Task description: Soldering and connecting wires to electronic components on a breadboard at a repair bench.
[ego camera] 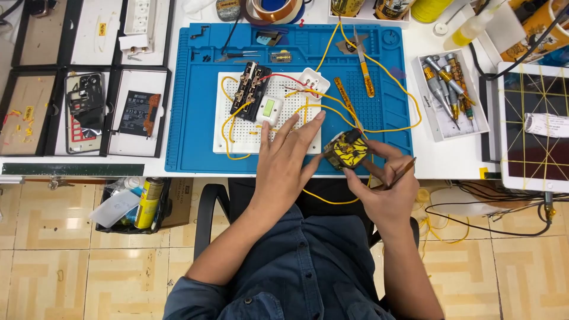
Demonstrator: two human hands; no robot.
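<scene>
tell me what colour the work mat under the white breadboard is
Blue mat, clearest in the head view.

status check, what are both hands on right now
Left hand flat, fingers spread over white breadboard. Right hand pinching yellow-wired component, thin tool in the same grip. Loose yellow wires trail across blue mat.
</scene>
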